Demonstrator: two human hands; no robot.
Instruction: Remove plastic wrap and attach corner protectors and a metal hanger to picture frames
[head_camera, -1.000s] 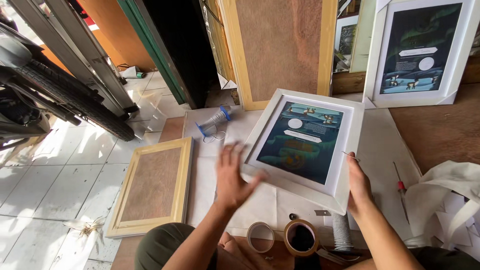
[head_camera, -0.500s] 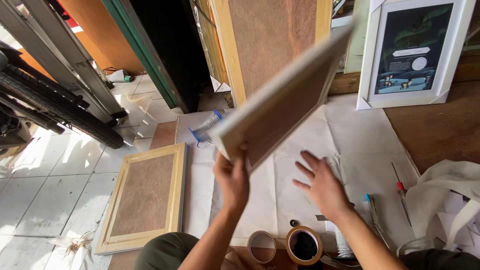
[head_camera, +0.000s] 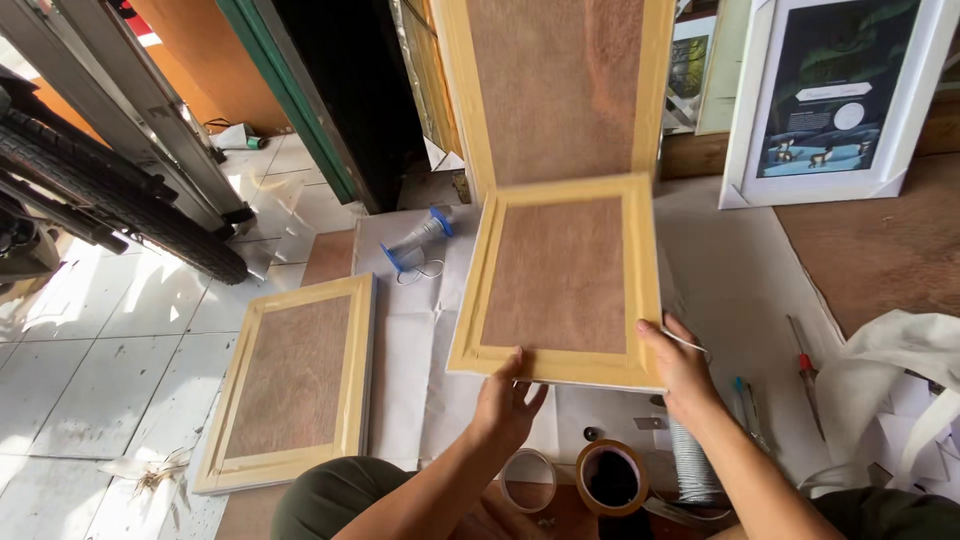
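I hold a picture frame (head_camera: 560, 280) with its brown board back and pale yellow wooden border facing up, above white paper sheets (head_camera: 410, 350) on the floor. My left hand (head_camera: 508, 405) supports its near edge from below. At the near right corner my right hand (head_camera: 680, 365) grips the frame. Both hands are on the frame's near side.
A second frame (head_camera: 290, 380) lies back-up on the floor at left. A larger frame back (head_camera: 560, 90) leans upright behind, and a white framed dark print (head_camera: 840, 100) stands at right. Tape rolls (head_camera: 610, 478) sit near my knees, a screwdriver (head_camera: 805, 375) at right, a tyre (head_camera: 110, 195) at left.
The frame, print-side up a second ago, was tilted up and turned over. It now faces back-up, held at its near edge by both hands.
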